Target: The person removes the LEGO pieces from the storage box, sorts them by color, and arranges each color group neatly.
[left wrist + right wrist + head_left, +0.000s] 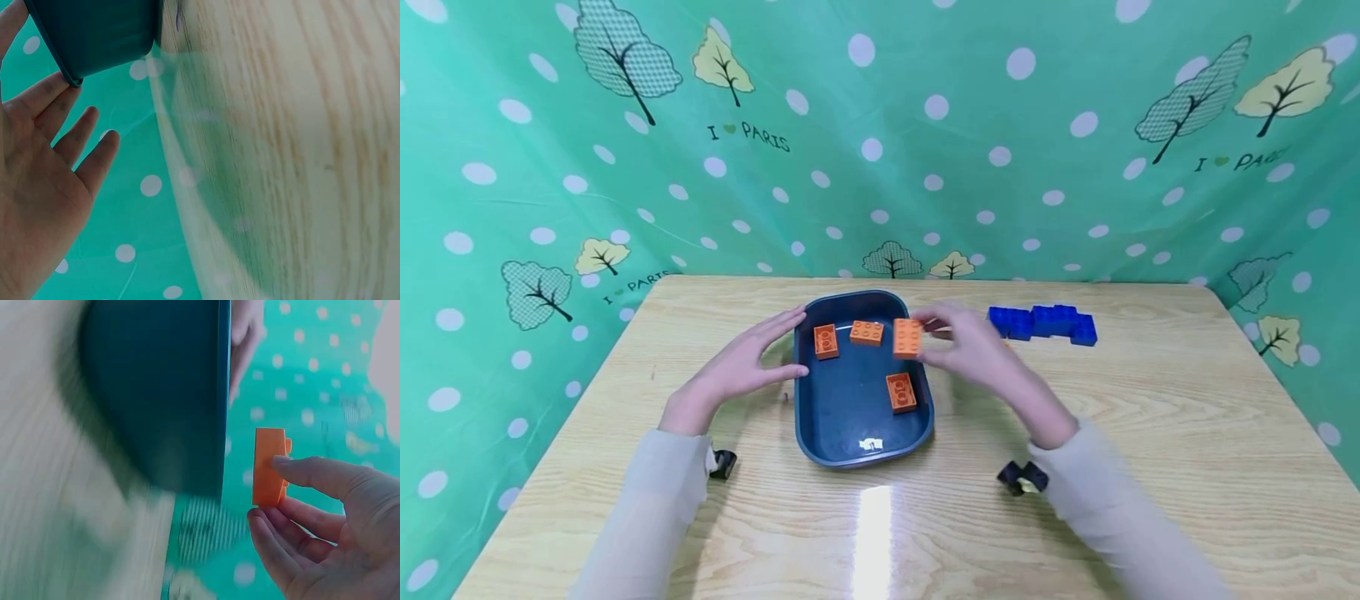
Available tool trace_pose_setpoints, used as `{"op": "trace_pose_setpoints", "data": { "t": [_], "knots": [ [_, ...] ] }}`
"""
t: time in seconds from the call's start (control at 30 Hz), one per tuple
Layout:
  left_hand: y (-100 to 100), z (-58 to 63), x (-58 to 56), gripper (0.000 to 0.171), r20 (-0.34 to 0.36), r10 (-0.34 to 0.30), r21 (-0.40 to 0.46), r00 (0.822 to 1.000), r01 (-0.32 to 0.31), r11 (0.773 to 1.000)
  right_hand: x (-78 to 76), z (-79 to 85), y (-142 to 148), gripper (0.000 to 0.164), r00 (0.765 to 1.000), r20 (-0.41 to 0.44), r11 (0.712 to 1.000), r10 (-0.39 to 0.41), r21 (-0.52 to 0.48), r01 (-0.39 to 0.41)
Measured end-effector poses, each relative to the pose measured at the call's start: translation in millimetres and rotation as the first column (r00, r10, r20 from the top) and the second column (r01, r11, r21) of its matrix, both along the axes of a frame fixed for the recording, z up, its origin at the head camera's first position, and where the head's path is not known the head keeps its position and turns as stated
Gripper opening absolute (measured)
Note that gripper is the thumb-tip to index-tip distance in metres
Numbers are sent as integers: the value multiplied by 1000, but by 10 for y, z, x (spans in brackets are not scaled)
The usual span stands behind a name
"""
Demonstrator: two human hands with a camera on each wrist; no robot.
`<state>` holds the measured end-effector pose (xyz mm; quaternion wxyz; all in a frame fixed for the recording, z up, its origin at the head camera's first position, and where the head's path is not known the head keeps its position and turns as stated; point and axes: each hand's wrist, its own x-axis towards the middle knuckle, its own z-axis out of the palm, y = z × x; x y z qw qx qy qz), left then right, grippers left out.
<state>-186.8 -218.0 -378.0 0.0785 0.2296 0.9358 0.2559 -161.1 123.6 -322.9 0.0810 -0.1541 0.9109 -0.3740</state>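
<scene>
A dark blue tray (842, 425) stands on the table, with three orange toy bricks inside. One brick (826, 342) lies near the left wall, another (867, 333) near the back with studs up, and a third (901, 392) at the right. Over the tray's right rim, my right hand (973, 346) pinches an orange brick (269, 467) between thumb and fingers. My left hand (737, 362) has its fingers extended, fingertips touching the tray's left rim; the left wrist view shows them at the tray's edge (75, 78).
Blue bricks (1041, 322) sit in a row on the table (1150, 417) to the right of the tray. A bit of orange shows just behind my right wrist. A green dotted cloth (880, 200) hangs at the table's back edge.
</scene>
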Motion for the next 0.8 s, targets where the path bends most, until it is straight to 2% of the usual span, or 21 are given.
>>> {"op": "trace_pose_setpoints", "data": {
  "t": [0.07,0.23,0.4,0.6,0.8],
  "knots": [
    [-3,0,-2,87,-1,-3,-1,1000,3,1000,-15,-8,227,55,1000,0,1000,-26,-10,26],
    [-13,-10,-5,88,-6,-8,-3,1000,8,1000,-40,-97,763,53,995,1,994,-98,55,98],
    [-17,-22,-13,87,-15,-7,-3,1000,7,1000,-13,-211,1157,53,989,38,988,-144,69,141],
    [-7,-19,-18,88,-5,-4,-4,1000,4,1000,16,-368,1429,53,986,60,984,-157,97,150],
    [-16,-23,-21,89,2,-1,-13,1000,1,1000,5,-518,1505,52,987,83,985,-135,115,125]
  ]
}}
